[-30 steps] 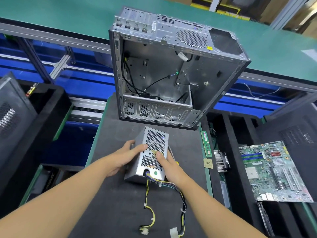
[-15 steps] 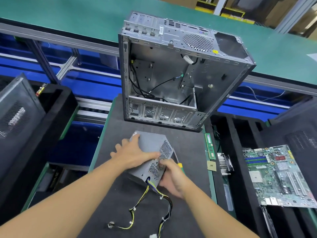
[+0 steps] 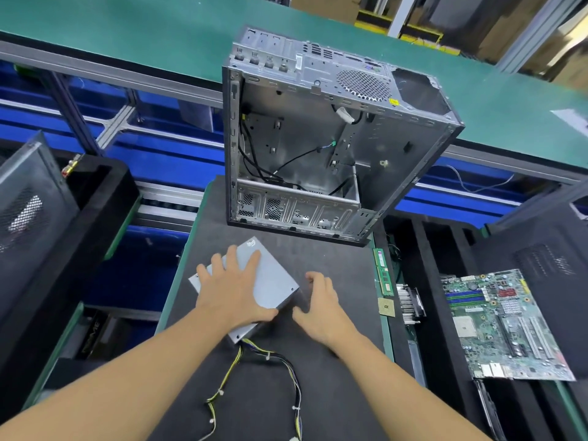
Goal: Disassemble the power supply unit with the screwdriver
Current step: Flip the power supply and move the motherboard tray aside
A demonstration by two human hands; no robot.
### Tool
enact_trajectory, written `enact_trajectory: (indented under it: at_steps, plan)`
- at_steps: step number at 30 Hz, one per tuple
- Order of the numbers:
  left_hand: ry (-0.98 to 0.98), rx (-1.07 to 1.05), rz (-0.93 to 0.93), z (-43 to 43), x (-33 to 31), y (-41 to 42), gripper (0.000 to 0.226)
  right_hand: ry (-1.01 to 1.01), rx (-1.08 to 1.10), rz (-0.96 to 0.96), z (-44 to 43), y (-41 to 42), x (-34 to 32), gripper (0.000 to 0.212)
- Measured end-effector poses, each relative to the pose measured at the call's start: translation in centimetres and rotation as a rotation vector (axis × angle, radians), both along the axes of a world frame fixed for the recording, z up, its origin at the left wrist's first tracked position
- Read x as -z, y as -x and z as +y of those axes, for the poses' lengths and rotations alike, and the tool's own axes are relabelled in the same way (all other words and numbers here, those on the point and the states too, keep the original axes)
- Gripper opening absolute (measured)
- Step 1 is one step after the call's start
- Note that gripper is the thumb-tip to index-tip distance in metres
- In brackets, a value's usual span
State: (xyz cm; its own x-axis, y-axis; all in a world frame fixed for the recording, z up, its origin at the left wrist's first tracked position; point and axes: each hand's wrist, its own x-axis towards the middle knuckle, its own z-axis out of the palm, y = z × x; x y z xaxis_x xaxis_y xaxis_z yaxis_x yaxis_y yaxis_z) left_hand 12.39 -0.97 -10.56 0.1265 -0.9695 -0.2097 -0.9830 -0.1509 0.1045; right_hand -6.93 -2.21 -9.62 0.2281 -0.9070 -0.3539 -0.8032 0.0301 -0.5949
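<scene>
The power supply unit (image 3: 275, 283) lies flat on the dark surface (image 3: 337, 259), near the middle and a bit to the left. It is a grey metal box, turned so that one corner points far and one points near.

The person's left hand (image 3: 232, 294) rests on top of the box. Its fingers (image 3: 253, 261) are straight and spread apart, flat on the metal. They do not curl round anything.

The right hand (image 3: 321, 303) is just beside the box, on its right. It does not touch the box. Its fingers (image 3: 313, 276) are bent a little and hold nothing. I cannot tell if they touch the surface.

A bunch of wires (image 3: 269, 356), yellow and black, comes out of the near corner of the box. The wires trail along the surface between the two arms, toward the near edge.

At the far end of the surface stands a computer case (image 3: 318, 138) with its side open. A few black wires hang inside it.

On the right, past the edge of the surface, two green memory sticks (image 3: 383, 272) lie end to end. Just near them are a small gold chip (image 3: 386, 307) and a metal heat sink (image 3: 410, 302). Farther right, a green circuit board (image 3: 502, 326) lies on black foam.

A long green belt (image 3: 127, 33) runs across the far side.
</scene>
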Motion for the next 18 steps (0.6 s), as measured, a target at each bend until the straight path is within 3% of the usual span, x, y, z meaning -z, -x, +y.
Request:
enact_trajectory:
  at_steps: [3,9,18]
  plan:
    - [0.001,-0.004,-0.003,0.1,-0.2,0.2,0.124,0.007,-0.186,0.024,0.1,-0.1,-0.2,0.091]
    - [-0.007,-0.068,-0.01,0.9,-0.4,2.0,0.113,0.267,-0.561,0.373,-0.1,-1.2,0.1,0.105]
    - [-0.12,-0.088,0.102,-0.4,-2.3,0.5,0.101,0.252,-0.515,0.262,-0.5,-2.1,-0.5,0.101]
